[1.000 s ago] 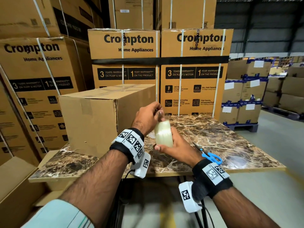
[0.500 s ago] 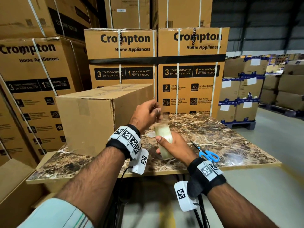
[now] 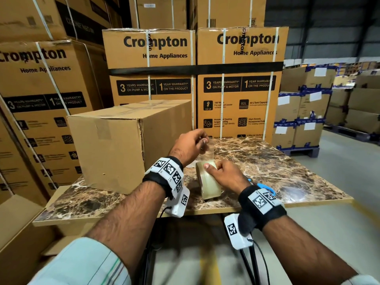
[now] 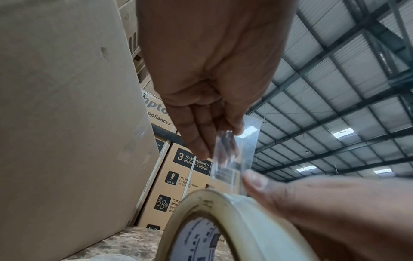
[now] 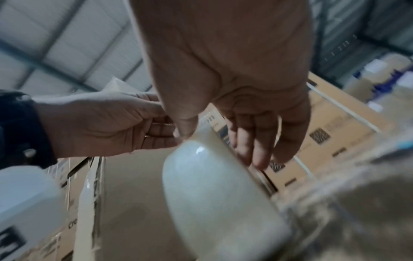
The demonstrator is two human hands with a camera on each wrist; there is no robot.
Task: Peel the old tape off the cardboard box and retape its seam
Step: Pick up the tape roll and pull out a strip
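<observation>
**Clear tape pulled up from the roll beside the box**

The right hand point(image 3: 227, 175) holds the tape roll point(image 3: 208, 182) on its edge on the marble table point(image 3: 277, 171). The thumb lies over the top of the roll and the fingers go down on its far side, so the hand is curled around it. In the left wrist view the thumb tip presses on the roll just where the tape leaves it.

The left hand point(image 3: 188, 146) is above the roll and a little to the left. Its thumb and fingers point(image 4: 196, 139) are pressed together on the free end of a clear strip of tape point(image 4: 236, 155), which they pinch. The strip goes nearly straight up from the top of the roll to this hand, and it looks tight and flat. One can see the boxes behind through it.

The cardboard box point(image 3: 115, 145) stands on the left part of the table, near the hands but not touching them. It is closed. On its top some pale tape is visible along the middle line, and a short piece comes down on the front side near the upper edge.

Scissors point(image 3: 265, 187) with blue handles lie on the table behind the right wrist, partly hidden by it. Behind the table stand tall stacks of printed cartons point(image 3: 238, 79) with white straps.
</observation>
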